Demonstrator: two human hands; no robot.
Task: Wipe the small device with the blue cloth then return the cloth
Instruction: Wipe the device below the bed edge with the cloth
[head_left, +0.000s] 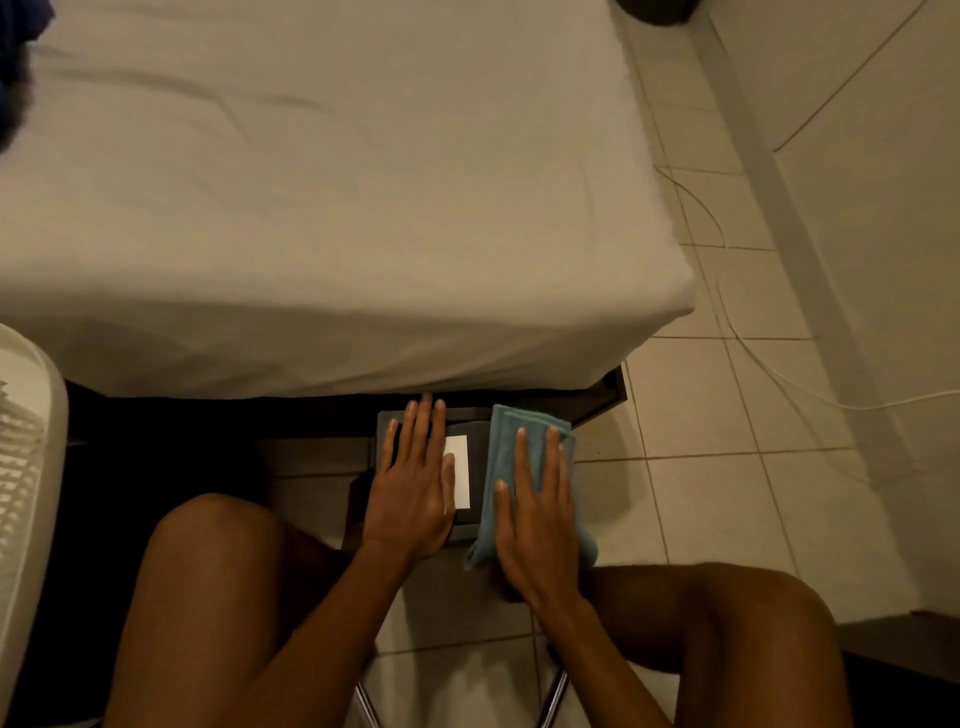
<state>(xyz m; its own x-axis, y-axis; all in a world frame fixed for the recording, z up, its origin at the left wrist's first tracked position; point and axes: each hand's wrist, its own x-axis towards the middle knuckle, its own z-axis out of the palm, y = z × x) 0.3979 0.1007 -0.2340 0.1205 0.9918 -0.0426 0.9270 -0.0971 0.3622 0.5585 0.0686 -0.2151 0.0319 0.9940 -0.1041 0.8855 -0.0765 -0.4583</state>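
A small white rectangular device (458, 470) lies on a dark low stand (470, 423) in front of the bed. My left hand (413, 480) rests flat on the stand just left of the device, its thumb touching the device's edge. The folded blue cloth (506, 447) lies on the stand's right side and hangs over its front edge. My right hand (535, 514) lies flat on the cloth with fingers spread, pressing it down. The cloth sits beside the device, not on it.
A bed with a pale sheet (337, 208) fills the upper view, its edge just behind the stand. A white plastic basket (26, 467) stands at the left. Thin cables (753, 353) run over the tiled floor at the right. My knees flank the stand.
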